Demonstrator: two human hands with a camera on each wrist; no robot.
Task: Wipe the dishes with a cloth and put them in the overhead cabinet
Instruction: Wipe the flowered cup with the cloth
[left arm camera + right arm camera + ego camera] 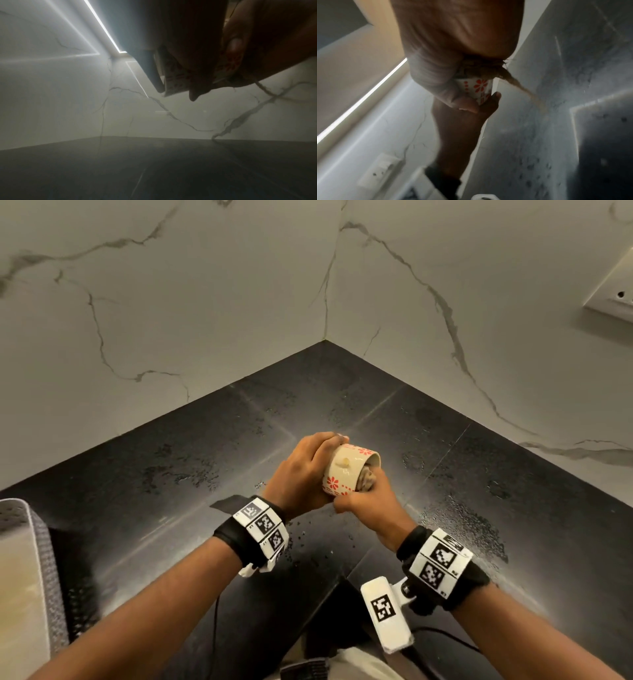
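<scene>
A cream cup with red flower prints (pixel 346 470) lies tipped on its side in the air above the black counter, mouth facing right. My left hand (pixel 310 470) grips it round its base and side. My right hand (pixel 366 498) holds a brownish cloth (pixel 368 479) bunched into the cup's mouth. In the right wrist view the cup (pixel 479 88) shows below my right palm, with the cloth (pixel 489 70) bunched above it and a strand trailing right. The left wrist view shows the cup (pixel 175 79) dimly under dark fingers.
The black counter (pixel 239 433) is wet with drops and runs into a corner of white marble walls (pixel 171 302). A grey perforated dish rack (pixel 30 559) stands at the left edge. A wall socket (pixel 613 292) sits at the far right.
</scene>
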